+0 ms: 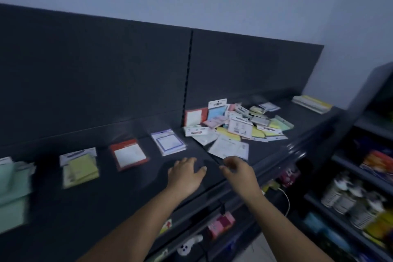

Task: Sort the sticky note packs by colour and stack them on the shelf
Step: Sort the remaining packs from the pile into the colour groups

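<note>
Though empty, hands [187, 173] [239, 173] outstretched over shelf [119, 193]

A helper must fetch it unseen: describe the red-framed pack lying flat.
On the long dark shelf, look left of the jumbled pile of packs. The red-framed, white-centred sticky note pack lies flat between yellow-green packs and a purple-bordered pack; the other red pack stands against the back panel.

On the shelf [85, 208] a row runs from the left: a stack [12, 181], a second stack [80, 168], a pack [128, 154], another pack [169, 142]. The pile [238, 125] lies right of them, near the back panel [95, 74]. Pads [311, 103] lie at the far right end.
</note>
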`<act>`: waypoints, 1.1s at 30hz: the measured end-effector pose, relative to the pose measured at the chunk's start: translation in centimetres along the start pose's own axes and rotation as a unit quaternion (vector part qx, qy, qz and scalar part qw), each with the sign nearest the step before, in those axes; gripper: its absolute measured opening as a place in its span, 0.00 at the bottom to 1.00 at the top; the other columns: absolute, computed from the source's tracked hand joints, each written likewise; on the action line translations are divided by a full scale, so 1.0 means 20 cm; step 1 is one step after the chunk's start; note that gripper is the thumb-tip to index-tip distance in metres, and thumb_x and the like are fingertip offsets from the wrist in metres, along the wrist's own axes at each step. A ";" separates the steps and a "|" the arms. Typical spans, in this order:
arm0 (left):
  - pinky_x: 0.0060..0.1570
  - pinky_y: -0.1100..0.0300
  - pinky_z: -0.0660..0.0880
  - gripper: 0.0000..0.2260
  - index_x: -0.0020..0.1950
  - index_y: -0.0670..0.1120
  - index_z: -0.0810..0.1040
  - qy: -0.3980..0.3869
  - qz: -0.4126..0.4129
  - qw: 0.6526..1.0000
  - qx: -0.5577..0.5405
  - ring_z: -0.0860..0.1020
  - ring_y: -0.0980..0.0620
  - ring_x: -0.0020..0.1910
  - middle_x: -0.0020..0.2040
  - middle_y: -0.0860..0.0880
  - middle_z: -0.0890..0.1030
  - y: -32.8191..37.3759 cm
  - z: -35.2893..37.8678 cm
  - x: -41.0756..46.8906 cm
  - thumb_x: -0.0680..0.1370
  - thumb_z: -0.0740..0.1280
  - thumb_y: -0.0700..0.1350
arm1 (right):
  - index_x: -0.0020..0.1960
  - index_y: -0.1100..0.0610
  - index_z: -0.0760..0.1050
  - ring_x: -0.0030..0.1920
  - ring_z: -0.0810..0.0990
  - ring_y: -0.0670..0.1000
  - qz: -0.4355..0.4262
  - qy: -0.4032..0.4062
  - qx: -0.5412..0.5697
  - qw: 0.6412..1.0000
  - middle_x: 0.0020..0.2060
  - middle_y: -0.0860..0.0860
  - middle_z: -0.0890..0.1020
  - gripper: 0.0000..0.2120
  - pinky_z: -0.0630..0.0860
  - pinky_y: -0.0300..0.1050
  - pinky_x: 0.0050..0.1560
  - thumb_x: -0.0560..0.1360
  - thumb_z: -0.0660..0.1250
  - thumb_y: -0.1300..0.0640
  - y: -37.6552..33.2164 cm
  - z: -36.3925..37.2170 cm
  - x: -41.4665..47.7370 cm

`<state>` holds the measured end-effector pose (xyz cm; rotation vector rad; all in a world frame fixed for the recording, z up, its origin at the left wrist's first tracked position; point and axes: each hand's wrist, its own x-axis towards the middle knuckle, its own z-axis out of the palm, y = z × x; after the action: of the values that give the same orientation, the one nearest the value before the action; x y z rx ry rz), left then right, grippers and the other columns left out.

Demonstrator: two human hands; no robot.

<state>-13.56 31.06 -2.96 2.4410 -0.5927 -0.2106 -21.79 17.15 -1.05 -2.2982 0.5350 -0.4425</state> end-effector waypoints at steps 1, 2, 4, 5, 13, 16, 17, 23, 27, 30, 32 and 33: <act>0.66 0.51 0.60 0.24 0.72 0.49 0.65 -0.004 0.003 1.000 -0.003 0.64 0.47 0.69 0.70 0.50 0.68 0.07 0.05 0.02 0.78 0.57 0.59 | 0.58 0.59 0.75 0.52 0.77 0.50 0.009 0.006 0.007 1.000 0.52 0.52 0.80 0.14 0.70 0.39 0.50 0.76 0.67 0.55 0.07 -0.06 0.01; 0.66 0.51 0.60 0.24 0.72 0.49 0.65 -0.006 0.004 1.000 -0.006 0.64 0.47 0.69 0.70 0.50 0.68 0.12 0.10 0.04 0.78 0.57 0.59 | 0.58 0.59 0.75 0.52 0.77 0.50 0.018 0.011 0.014 1.000 0.52 0.53 0.80 0.13 0.71 0.40 0.50 0.76 0.67 0.55 0.12 -0.10 0.03; 0.66 0.50 0.60 0.25 0.72 0.49 0.65 -0.006 0.003 1.000 -0.009 0.64 0.47 0.69 0.70 0.50 0.68 0.21 0.17 0.09 0.78 0.57 0.59 | 0.57 0.59 0.76 0.51 0.76 0.49 0.029 0.017 0.016 0.999 0.52 0.53 0.80 0.13 0.69 0.39 0.49 0.75 0.67 0.55 0.21 -0.17 0.06; 0.66 0.50 0.60 0.25 0.72 0.48 0.65 -0.004 0.002 1.000 -0.009 0.64 0.47 0.69 0.70 0.49 0.68 0.24 0.19 0.11 0.78 0.57 0.59 | 0.56 0.58 0.76 0.49 0.76 0.48 0.030 0.020 0.014 0.999 0.51 0.53 0.80 0.11 0.69 0.39 0.48 0.75 0.67 0.55 0.25 -0.20 0.07; 0.66 0.51 0.59 0.23 0.71 0.48 0.66 -0.005 0.015 1.000 -0.004 0.63 0.48 0.70 0.70 0.49 0.68 0.41 0.33 0.39 0.78 0.60 0.54 | 0.63 0.58 0.74 0.58 0.75 0.49 0.060 0.007 0.025 0.998 0.59 0.53 0.77 0.16 0.67 0.37 0.52 0.76 0.66 0.55 0.45 -0.28 0.31; 0.65 0.52 0.60 0.22 0.70 0.47 0.66 0.007 0.027 1.000 -0.011 0.64 0.47 0.68 0.69 0.49 0.69 0.46 0.37 0.55 0.77 0.61 0.52 | 0.64 0.58 0.73 0.60 0.74 0.51 0.070 0.001 0.008 0.998 0.60 0.54 0.77 0.17 0.67 0.37 0.54 0.76 0.66 0.55 0.52 -0.29 0.45; 0.65 0.52 0.61 0.23 0.70 0.47 0.66 0.013 0.031 0.999 -0.017 0.64 0.47 0.68 0.68 0.49 0.69 0.47 0.38 0.60 0.77 0.62 0.51 | 0.64 0.58 0.73 0.60 0.74 0.51 0.073 -0.002 0.003 0.997 0.60 0.54 0.77 0.17 0.67 0.36 0.53 0.76 0.66 0.55 0.53 -0.29 0.51; 0.63 0.52 0.66 0.21 0.67 0.44 0.66 0.039 0.041 0.998 -0.022 0.67 0.45 0.64 0.65 0.46 0.71 0.51 0.41 0.93 0.76 0.65 0.47 | 0.61 0.62 0.75 0.56 0.77 0.54 0.076 -0.016 -0.027 0.997 0.57 0.57 0.78 0.15 0.71 0.39 0.49 0.76 0.66 0.58 0.61 -0.30 0.83; 0.61 0.53 0.67 0.20 0.66 0.43 0.66 0.053 0.047 0.998 -0.001 0.67 0.45 0.63 0.65 0.45 0.71 0.49 0.43 1.12 0.75 0.66 0.43 | 0.62 0.60 0.74 0.56 0.77 0.53 0.086 -0.010 -0.019 0.996 0.58 0.56 0.77 0.15 0.69 0.38 0.47 0.76 0.67 0.57 0.66 -0.28 0.99; 0.62 0.55 0.67 0.21 0.67 0.42 0.65 0.062 0.036 0.997 0.013 0.67 0.45 0.64 0.65 0.45 0.71 0.47 0.48 1.20 0.75 0.66 0.40 | 0.63 0.60 0.73 0.57 0.75 0.55 0.091 -0.020 -0.042 0.995 0.60 0.57 0.75 0.16 0.66 0.38 0.45 0.76 0.66 0.57 0.73 -0.26 1.09; 0.62 0.56 0.66 0.19 0.66 0.43 0.68 0.069 0.038 0.996 0.033 0.67 0.46 0.64 0.65 0.45 0.71 0.46 0.50 1.26 0.75 0.66 0.40 | 0.64 0.60 0.72 0.59 0.74 0.55 0.090 -0.022 -0.055 0.994 0.60 0.57 0.74 0.17 0.67 0.40 0.47 0.76 0.65 0.57 0.77 -0.26 1.17; 0.61 0.57 0.67 0.18 0.64 0.43 0.70 0.073 0.042 0.996 0.039 0.68 0.47 0.63 0.64 0.45 0.71 0.46 0.51 1.30 0.75 0.66 0.40 | 0.64 0.60 0.72 0.60 0.74 0.55 0.084 -0.023 -0.059 0.994 0.61 0.57 0.74 0.18 0.69 0.41 0.51 0.76 0.65 0.57 0.78 -0.26 1.21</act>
<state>3.18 7.15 -5.85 2.4744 -0.6464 0.0255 -7.35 -7.99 -4.91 -2.3457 0.7429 -0.2831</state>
